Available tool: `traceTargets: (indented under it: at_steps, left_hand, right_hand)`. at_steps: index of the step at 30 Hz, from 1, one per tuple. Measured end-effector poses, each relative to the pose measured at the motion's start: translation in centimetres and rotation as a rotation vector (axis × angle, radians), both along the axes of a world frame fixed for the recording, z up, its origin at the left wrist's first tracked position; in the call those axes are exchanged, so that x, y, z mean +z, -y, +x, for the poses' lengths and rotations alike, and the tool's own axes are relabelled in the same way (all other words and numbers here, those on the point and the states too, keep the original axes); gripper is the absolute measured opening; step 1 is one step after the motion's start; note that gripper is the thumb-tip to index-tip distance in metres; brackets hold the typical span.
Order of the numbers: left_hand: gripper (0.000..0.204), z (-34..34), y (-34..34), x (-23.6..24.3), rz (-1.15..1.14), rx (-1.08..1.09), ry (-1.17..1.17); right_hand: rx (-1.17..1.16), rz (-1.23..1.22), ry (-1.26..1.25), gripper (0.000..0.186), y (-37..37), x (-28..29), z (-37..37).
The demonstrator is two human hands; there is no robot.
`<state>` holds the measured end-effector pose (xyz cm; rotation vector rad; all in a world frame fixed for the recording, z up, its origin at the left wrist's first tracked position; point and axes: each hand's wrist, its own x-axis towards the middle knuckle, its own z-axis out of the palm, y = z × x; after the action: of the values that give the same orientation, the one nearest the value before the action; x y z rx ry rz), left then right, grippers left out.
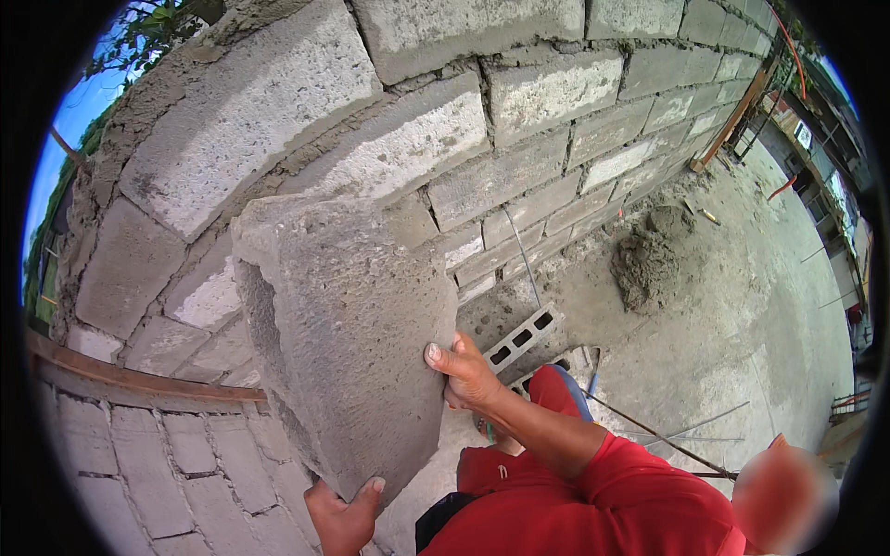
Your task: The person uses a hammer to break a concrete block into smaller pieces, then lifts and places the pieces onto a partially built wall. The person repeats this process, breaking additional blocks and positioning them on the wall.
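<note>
A grey hollow concrete block [362, 334] hangs tilted in front of the block wall, its hollow side turned to the left. My right hand [464, 372] grips its right edge, thumb lying on the broad face. At the lower end my left hand [343, 519] is closed round the bottom corner, thumb on the face and the other fingers mostly hidden. Behind it rises the block wall [528, 176], with rough mortar joints and a mortar-smeared left end. Whether the block touches the wall, I cannot tell.
Another hollow block [524, 339] lies on the concrete floor near my leg, beside a blue-handled tool [593, 375]. Farther off is a heap of wet mortar [649, 259]. Thin metal rods [640, 422] cross the floor. A wooden board [139, 378] runs along the left wall.
</note>
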<state>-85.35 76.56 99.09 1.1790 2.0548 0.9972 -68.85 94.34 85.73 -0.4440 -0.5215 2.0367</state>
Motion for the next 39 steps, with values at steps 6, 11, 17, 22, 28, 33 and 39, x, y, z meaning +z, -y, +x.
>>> traceTargets:
  at_steps: [6,11,17,22,28,33,39]
  left_hand:
    - [0.057,-1.9,-1.1,14.4,-0.024,-0.116,-0.392]
    - [0.12,-5.6,1.9,14.7,1.073,0.062,-0.638]
    - [0.109,-10.1,-5.5,-1.7,1.238,-0.003,-0.286]
    - [0.09,-9.0,-8.7,1.1,1.699,0.152,0.015]
    - [0.086,-7.5,-9.1,9.4,1.856,0.357,0.407]
    - [0.085,-7.8,-9.2,10.9,1.861,0.296,0.422]
    - [0.085,-8.5,-9.0,10.5,1.654,0.162,0.328]
  right_hand:
    - [-0.334,0.116,-0.218,0.086,-2.7,15.0,-2.3]
    - [-0.441,0.401,-0.415,0.074,-3.3,22.5,-2.5]
    - [-0.401,0.483,-0.382,0.068,-1.1,28.5,-2.5]
    - [-0.255,0.608,-0.247,0.061,1.5,32.5,-3.0]
    - [-0.508,0.967,0.338,0.066,-1.4,41.0,-1.2]
    - [-0.386,1.104,0.487,0.07,-5.1,41.1,2.4]
    - [-0.302,1.016,0.347,0.071,-11.0,35.2,4.1]
